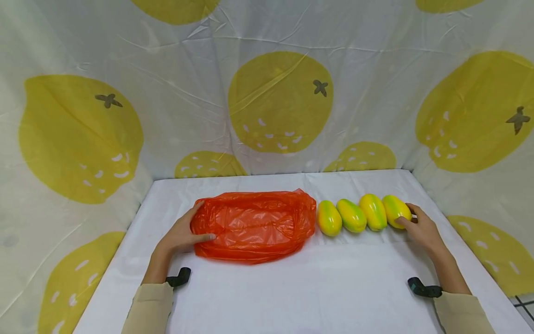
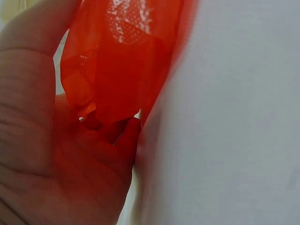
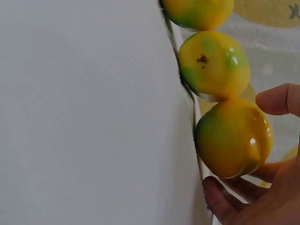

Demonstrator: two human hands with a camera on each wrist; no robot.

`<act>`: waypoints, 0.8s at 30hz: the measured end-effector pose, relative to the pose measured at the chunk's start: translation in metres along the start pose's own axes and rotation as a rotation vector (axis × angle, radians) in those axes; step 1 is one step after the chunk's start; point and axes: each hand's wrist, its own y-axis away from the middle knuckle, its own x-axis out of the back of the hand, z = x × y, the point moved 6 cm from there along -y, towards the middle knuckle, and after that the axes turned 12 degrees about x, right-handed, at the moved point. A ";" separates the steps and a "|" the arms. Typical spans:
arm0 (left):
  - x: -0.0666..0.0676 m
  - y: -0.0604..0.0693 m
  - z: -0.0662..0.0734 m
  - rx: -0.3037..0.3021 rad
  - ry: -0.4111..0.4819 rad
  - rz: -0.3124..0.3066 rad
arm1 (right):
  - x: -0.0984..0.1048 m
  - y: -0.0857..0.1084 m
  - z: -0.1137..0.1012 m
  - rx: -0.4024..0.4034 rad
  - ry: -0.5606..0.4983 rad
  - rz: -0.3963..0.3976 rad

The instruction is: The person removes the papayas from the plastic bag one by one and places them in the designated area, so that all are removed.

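An orange-red plastic bag (image 1: 254,222) lies spread on the white table, its mouth facing up. At its left end my left hand (image 1: 181,234) grips the edge, thumb on the near side and fingers at the back. The left wrist view shows the film of the bag (image 2: 117,70) hanging over the curled fingers. To the right of the bag stands a row of several glossy yellow-green papayas (image 1: 329,218). My right hand (image 1: 423,228) curls round the rightmost papaya (image 1: 394,209). Seen from the right wrist, fingers lie under and behind that papaya (image 3: 232,140), with the thumb beside its top.
White cloth covers the table (image 1: 308,287). A lemon-patterned curtain (image 1: 275,102) closes off the back and both sides. The leftmost papaya lies close against the bag's right end.
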 end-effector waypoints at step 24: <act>0.030 0.023 -0.012 -0.043 0.158 0.057 | 0.019 0.011 -0.020 0.316 0.051 0.086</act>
